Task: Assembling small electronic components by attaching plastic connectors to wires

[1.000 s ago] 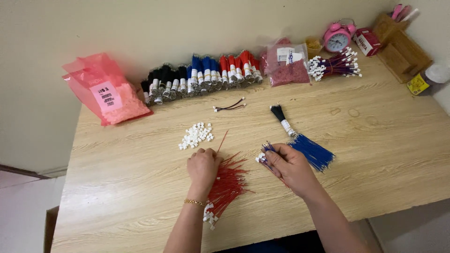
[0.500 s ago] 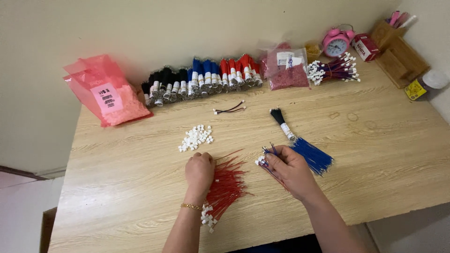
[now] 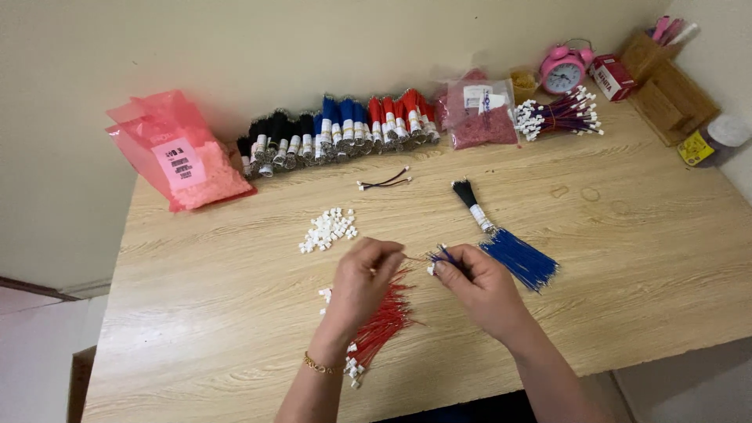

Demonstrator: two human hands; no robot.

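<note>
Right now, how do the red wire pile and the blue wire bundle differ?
The red wire pile lies loose and fanned under the left hand; the blue wire bundle is banded with a white wrap, clear of the right hand. Red shows white connectors; blue ends bare. Both rest on the table.

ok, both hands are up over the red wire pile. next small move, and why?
Probably bring the left hand's red wire tip across to the small white connector pinched with blue wire in the right hand. The hands are close together above the table, the wire tip points at the right hand, and only a short gap separates them. Whether the tip lines up is too small to tell.
</note>
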